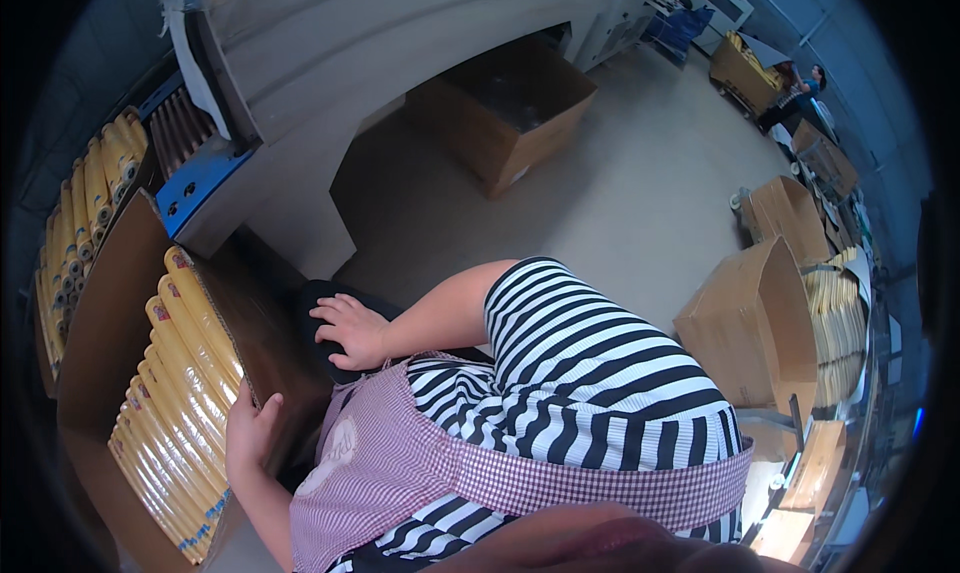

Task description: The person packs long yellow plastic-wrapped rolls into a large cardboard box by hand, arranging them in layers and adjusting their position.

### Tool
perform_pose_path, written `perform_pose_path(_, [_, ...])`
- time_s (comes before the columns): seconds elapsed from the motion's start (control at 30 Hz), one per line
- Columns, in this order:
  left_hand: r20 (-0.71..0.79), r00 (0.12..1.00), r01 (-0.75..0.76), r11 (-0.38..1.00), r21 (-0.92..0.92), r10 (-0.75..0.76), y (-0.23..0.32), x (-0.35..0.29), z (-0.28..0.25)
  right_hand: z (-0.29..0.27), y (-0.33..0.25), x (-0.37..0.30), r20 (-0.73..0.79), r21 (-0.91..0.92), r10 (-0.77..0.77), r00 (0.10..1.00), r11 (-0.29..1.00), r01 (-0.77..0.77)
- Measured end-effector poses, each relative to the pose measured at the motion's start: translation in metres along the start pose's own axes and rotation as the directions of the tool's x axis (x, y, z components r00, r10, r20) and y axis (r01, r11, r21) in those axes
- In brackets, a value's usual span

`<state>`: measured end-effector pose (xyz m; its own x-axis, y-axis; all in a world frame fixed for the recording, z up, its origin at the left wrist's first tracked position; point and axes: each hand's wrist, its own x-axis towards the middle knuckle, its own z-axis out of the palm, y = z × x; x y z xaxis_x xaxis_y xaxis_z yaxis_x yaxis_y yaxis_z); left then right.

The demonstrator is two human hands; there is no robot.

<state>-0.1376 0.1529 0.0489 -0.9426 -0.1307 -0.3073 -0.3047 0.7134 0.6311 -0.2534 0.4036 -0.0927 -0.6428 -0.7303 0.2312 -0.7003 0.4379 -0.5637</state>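
At the left stands a tall open cardboard box, filled with a stacked row of yellow rolls in shiny clear wrap. My left hand is closed over the near edge of this box, beside the rolls; its thumb shows on the outer side and some fingers are partly hidden. My right hand rests with fingers spread on my dark-clothed knee. It holds nothing.
Behind the box are more yellow rolls. A large grey machine spans the top, with an open carton beneath it. Cartons and pale stacked pieces stand at right. A person is at a far carton.
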Motion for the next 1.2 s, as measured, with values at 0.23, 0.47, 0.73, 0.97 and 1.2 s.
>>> perform_pose_path(0.23, [0.018, 1.000, -0.009, 0.999, -0.037, 0.010, -0.004, 0.002, 0.000, 0.006, 0.003, 0.001, -0.047, 0.068, 0.042, 0.998, 0.997, -0.038])
perform_pose_path(0.47, [0.014, 0.997, -0.075, 0.997, 0.000, 0.075, -0.003, 0.001, 0.000, 0.005, 0.003, 0.000, -0.064, 0.066, 0.036, 0.997, 0.997, -0.032])
perform_pose_path(0.73, [0.014, 1.000, -0.024, 0.999, 0.029, 0.024, 0.012, -0.003, -0.003, 0.006, 0.004, 0.001, -0.068, 0.070, 0.019, 0.998, 0.997, -0.014])
perform_pose_path(0.97, [0.004, 0.999, -0.044, 0.998, 0.039, 0.044, 0.005, 0.000, -0.001, 0.003, 0.003, 0.002, -0.066, 0.069, 0.021, 0.998, 0.998, -0.017])
perform_pose_path(1.2, [-0.001, 1.000, -0.017, 0.997, 0.072, 0.018, 0.010, -0.003, -0.002, 0.005, 0.002, 0.002, -0.077, 0.059, 0.018, 0.997, 0.998, -0.013])
